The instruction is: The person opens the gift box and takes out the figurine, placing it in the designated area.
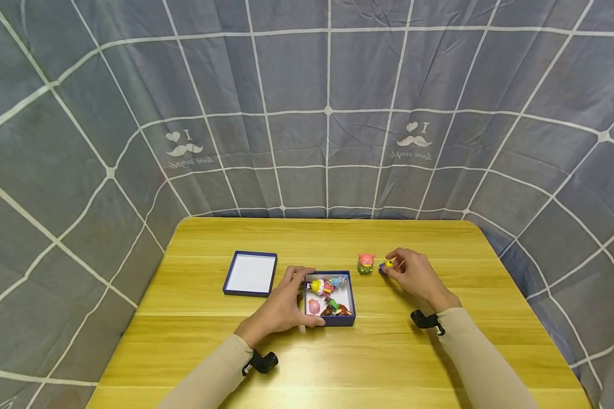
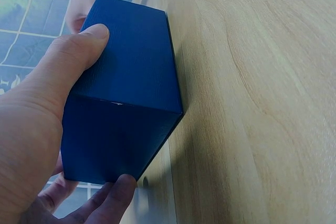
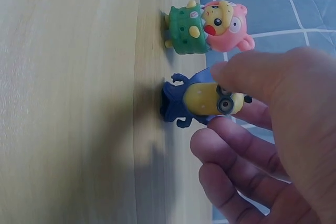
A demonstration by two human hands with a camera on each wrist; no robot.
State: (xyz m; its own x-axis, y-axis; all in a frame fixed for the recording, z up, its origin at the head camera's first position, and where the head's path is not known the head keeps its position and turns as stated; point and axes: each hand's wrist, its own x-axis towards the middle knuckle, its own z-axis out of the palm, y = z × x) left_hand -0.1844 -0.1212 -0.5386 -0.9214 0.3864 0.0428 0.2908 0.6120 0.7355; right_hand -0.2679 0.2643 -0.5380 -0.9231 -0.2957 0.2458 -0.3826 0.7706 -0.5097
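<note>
L grip holds box, R grip pinches minion; toys inside: head cam only; wood tabletop, grid curtain behind.

The two sleeves are long and plain beige; each one bears a small, black camera.

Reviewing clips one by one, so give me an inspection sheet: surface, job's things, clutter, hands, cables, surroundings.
Surface: yellowish wood-grain table.
Job's things: open blue box holding toy figures; Minion figure upright, right of pink-hooded figure; lid off, white inside up, left of box.
Clutter: nothing seen.
Hands: left hand grips the box; right hand has thumb and fingers around the Minion figure's head.
Cables: nothing seen.
Surroundings: grey curtain with white grid lines, behind and at both sides.
</note>
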